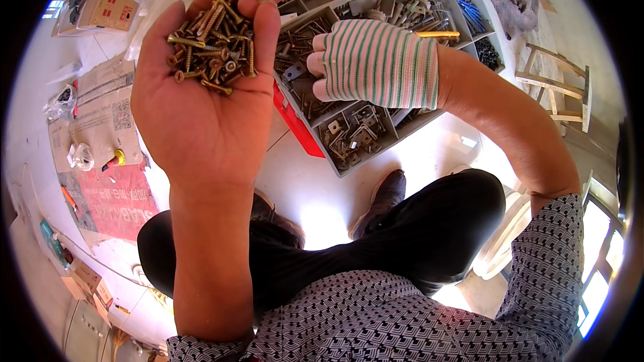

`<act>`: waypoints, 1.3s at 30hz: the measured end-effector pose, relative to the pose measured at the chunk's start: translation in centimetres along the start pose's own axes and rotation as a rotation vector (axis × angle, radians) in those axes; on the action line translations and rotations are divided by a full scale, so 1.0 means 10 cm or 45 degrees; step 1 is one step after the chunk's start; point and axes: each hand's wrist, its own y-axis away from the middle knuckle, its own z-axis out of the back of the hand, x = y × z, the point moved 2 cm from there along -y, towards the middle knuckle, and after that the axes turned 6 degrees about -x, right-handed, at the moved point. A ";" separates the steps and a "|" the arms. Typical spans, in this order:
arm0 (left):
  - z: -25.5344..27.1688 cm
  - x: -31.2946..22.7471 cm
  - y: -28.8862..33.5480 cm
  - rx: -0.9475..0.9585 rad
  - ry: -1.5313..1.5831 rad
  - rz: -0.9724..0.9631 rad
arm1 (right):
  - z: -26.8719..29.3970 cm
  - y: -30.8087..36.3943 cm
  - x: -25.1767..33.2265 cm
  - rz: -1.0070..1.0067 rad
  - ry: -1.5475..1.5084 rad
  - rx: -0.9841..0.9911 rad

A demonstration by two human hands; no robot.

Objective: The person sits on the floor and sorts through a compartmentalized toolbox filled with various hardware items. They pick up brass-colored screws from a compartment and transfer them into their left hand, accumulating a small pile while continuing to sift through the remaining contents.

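Observation:
My bare left hand point(204, 134) is turned palm up, its fingers curled round a heap of brass-coloured screws point(215, 50). To the right, my right hand point(376, 64) wears a white glove with green and pink stripes. It reaches over a grey compartmented organizer box point(390, 144) with its fingers curled downward, and whatever is under them is hidden. Small metal brackets point(359, 135) fill the near compartment below that hand. Beyond the glove lie more loose fasteners and a yellow stick-like tool point(436, 34). Blue screws or plugs point(463, 7) sit in a far right compartment.
Something red point(298, 124) lies against the box's left side. Flattened cardboard point(100, 121) with bagged items and a yellow-ended tool point(115, 159) covers floor at left. Cardboard boxes point(111, 3) stand at far left, a wooden stool point(560, 87) at right. My shoes point(381, 202) are near the box.

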 end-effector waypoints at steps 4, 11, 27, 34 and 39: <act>-0.04 -0.04 0.04 -0.009 -0.013 -0.026 | 0.17 -0.10 0.04 -0.082 -0.170 0.095; -0.04 0.01 0.02 0.015 0.025 -0.014 | 0.16 -0.09 0.05 0.081 0.002 0.002; -0.05 0.01 0.05 0.019 -0.007 -0.034 | 0.08 -0.05 0.02 -0.076 -0.117 0.137; -0.06 -0.01 0.07 0.024 -0.009 -0.045 | 0.08 0.00 0.08 0.167 0.159 0.027; -0.02 0.01 0.04 0.006 0.026 -0.011 | 0.09 -0.01 0.06 0.006 0.193 0.045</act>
